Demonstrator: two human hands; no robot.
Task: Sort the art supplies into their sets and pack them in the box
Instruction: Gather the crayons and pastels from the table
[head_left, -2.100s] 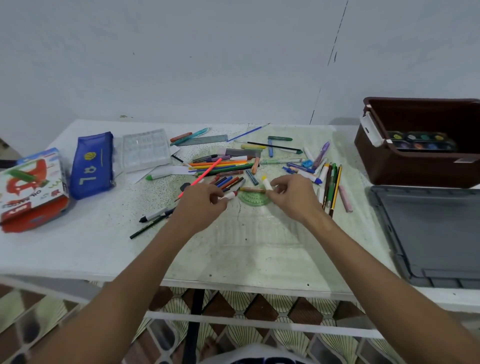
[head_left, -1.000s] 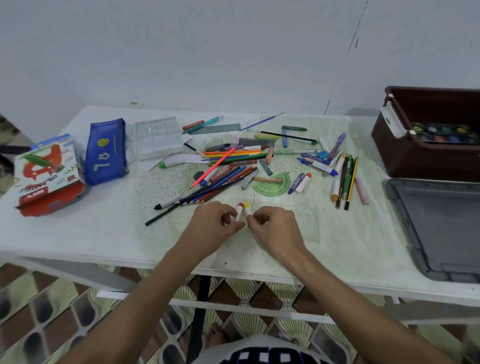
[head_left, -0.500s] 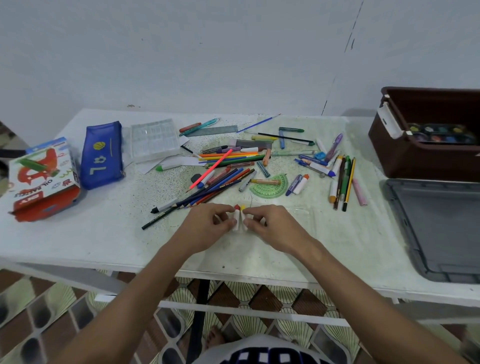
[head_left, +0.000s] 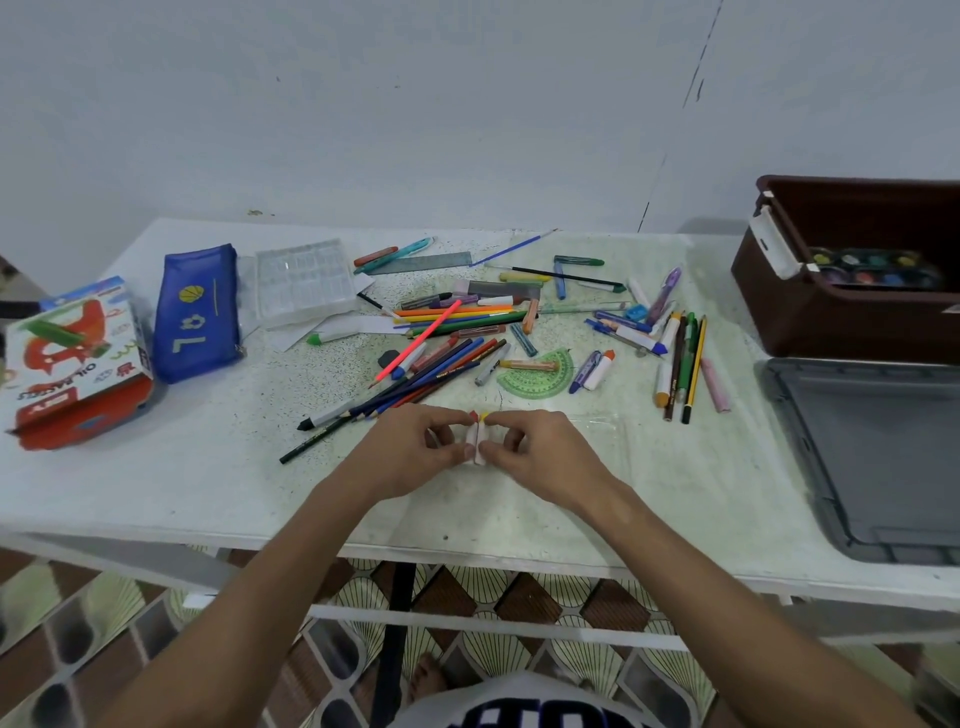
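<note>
Crayons, two short white-wrapped ones, stand side by side between my hands: the red-tipped crayon pinched by my left hand, the yellow-tipped crayon pinched by my right hand. The two touch along their lengths, tips pointing away from me, low over the surface. My fingers are curled narrowly around them, thumbs closing from below.

Just beyond my fingers lies the heap of colored pencils, and beside it, ahead and slightly right, the green protractor. Further right rests a row of markers and pencils. Far right, well apart, the brown box holds a paint palette, with the grey lid lying nearer me. Far left sit the blue pencil pouch and the oil pastel carton.
</note>
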